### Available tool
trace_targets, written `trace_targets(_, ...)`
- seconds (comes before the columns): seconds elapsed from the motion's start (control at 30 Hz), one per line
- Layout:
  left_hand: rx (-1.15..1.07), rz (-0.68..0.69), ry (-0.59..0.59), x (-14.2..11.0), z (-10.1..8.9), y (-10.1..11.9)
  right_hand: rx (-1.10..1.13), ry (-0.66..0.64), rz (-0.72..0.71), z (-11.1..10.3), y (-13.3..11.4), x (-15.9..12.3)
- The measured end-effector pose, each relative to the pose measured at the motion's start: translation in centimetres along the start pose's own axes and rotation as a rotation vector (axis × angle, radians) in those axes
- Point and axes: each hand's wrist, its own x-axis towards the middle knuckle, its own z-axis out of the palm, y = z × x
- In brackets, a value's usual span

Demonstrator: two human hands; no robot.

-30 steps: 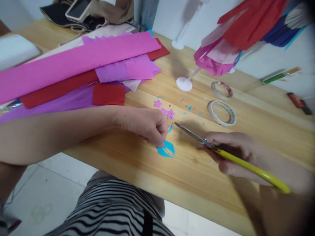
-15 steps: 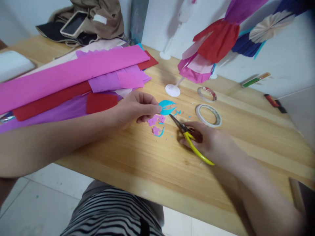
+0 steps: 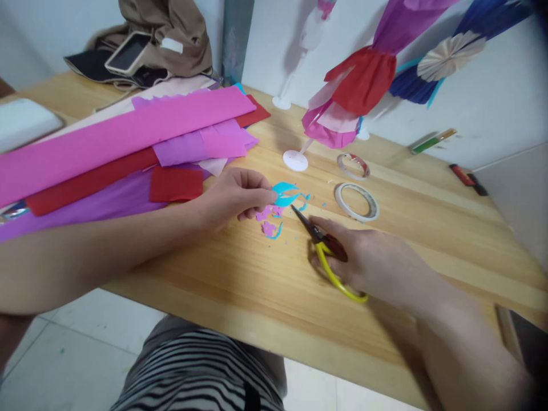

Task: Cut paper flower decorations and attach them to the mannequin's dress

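Between thumb and fingers, my left hand [image 3: 246, 194] pinches a piece of bright blue paper [image 3: 285, 194] cut into leaf-like points. My right hand [image 3: 355, 251] is wrapped round the yellow handles of a pair of scissors [image 3: 314, 231]. The dark blades look closed, and their tip lies just below and right of the blue paper, apart from it. Pink paper cut-outs [image 3: 269, 228] and thin blue scraps [image 3: 305, 201] lie on the wooden table [image 3: 240, 285] beneath and beside the held piece.
Folded pink crepe paper [image 3: 128, 128] and red and purple sheets cover the left side. Two tape rolls [image 3: 357, 201] lie right of the scraps. Behind them, a paper dress figure [image 3: 359, 85] stands on a white base [image 3: 295, 160]. A craft knife [image 3: 434, 141] lies far right.
The scissors' tip has drawn slightly down from the blue paper. A thin curved blue strip now shows at the paper's right edge. The whole view has shifted a little.
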Motion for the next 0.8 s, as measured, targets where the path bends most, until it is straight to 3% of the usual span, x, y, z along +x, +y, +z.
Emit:
trace_targets(0.1,0.004,0.004,-0.014,-0.3,0.2,0.2,0.027,-0.069,-0.002,-0.4,0.5,-0.2)
trace_targets(0.33,-0.002,0.006,-0.013,-0.4,0.3,0.1,0.127,-0.074,-0.091,-1.4,0.9,-0.7)
trace_targets(0.6,0.075,0.068,-0.046,-0.3,0.3,0.0,-0.092,0.119,-0.038,-3.3,0.2,-0.1)
trace_targets(0.7,0.121,0.066,-0.034,-0.2,0.3,0.0,0.043,0.124,-0.069,-3.8,0.1,0.3)
trace_targets(0.8,0.153,0.057,-0.058,-0.2,0.3,-0.2,0.388,0.319,-0.118,-3.9,-0.5,1.0)
